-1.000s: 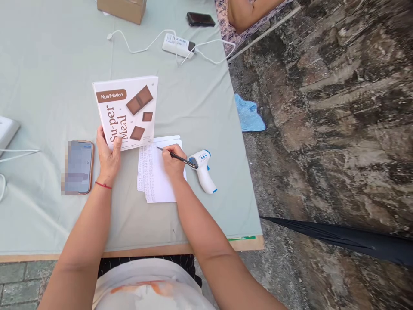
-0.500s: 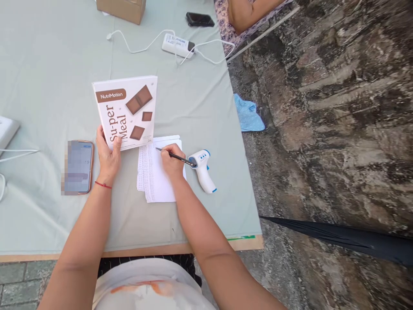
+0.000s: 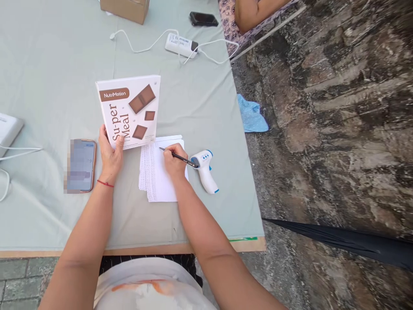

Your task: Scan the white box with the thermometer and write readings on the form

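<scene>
A white box of NutriMotion "Su-per Meal" (image 3: 137, 114) with pictures of brown bars is tilted up in my left hand (image 3: 110, 150), thumb on its front. My right hand (image 3: 175, 161) is closed around a black pen (image 3: 179, 157). The pen's tip is at the upper part of a stack of white paper sheets (image 3: 163, 187), beside columns of small handwriting. My right hand rests on the top sheet and hides part of it. Just right of the papers lies a white and blue infrared thermometer (image 3: 205, 170). Left of my left hand is a smartphone (image 3: 82, 165), its screen partly blurred.
On the cloth-covered table (image 3: 58, 94) are a cardboard box (image 3: 129, 10), a black phone (image 3: 203, 19), and a white power bank (image 3: 180, 44) with a cable. Another person's arm (image 3: 253, 13) is at the top right. A blue cloth (image 3: 251, 114) hangs past the right edge.
The whole view has shifted slightly, so everything appears a little further right. Both hands keep their grips on the box and the pen.
</scene>
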A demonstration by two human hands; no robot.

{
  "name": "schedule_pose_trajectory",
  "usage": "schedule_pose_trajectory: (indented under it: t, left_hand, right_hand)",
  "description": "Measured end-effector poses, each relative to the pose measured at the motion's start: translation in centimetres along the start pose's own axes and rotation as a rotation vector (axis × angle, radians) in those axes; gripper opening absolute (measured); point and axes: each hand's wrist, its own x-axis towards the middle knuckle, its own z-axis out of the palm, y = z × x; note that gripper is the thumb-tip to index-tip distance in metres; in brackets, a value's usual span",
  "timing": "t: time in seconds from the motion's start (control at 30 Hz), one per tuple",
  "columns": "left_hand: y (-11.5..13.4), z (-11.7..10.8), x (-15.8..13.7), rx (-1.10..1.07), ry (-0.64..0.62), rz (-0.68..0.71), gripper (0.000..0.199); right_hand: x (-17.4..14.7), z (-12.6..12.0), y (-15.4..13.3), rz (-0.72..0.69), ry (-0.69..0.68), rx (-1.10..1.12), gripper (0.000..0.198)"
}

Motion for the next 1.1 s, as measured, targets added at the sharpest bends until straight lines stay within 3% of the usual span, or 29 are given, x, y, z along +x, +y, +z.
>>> schedule_pose_trajectory:
  t: [0.23,0.47,0.57,0.7,0.87,0.93,1.0,1.07,1.1]
  left_hand:
    - [-0.1,0.3,0.0,-0.005,0.019,-0.014,0.069]
    - [-0.7,0.5,0.0,-0.020,-0.005,0.005,0.069]
    - [-1.1,0.6,0.0,-0.035,-0.004,0.009,0.070]
    - [-1.1,0.6,0.1,-0.037,-0.009,0.001,0.072]
    - [-0.9,0.4,0.2,-0.075,-0.028,-0.007,0.073]
    - [-0.9,0.4,0.2,-0.080,-0.030,-0.011,0.073]
    - [-1.0,0.3,0.2,-0.083,-0.028,-0.014,0.073]
    - [-1.1,0.4,0.2,-0.080,-0.023,-0.013,0.072]
    - [-1.1,0.4,0.3,-0.076,-0.018,-0.011,0.071]
  right_hand:
    - [-0.4,-0.1,0.5,-0.090,0.135,0.111,0.021]
    - [0.7,-1.2,0.0,-0.297,0.079,-0.015,0.030]
    - [0.7,-3.2,-1.0,-0.456,-0.003,-0.145,0.028]
    - [-1.4,-5.2,-0.4,-0.581,-0.268,-0.353,0.035]
    - [-4.3,-6.1,1.6,-0.506,-0.458,-0.486,0.044]
    - [-4.4,-7.4,2.1,-0.466,-0.382,-0.496,0.044]
    - [-3.9,-9.4,2.5,-0.362,-0.213,-0.553,0.043]
    - [-3.3,-11.7,3.1,-0.143,-0.083,-0.667,0.056]
    - [-3.0,-12.7,3.5,-0.027,-0.086,-0.719,0.064]
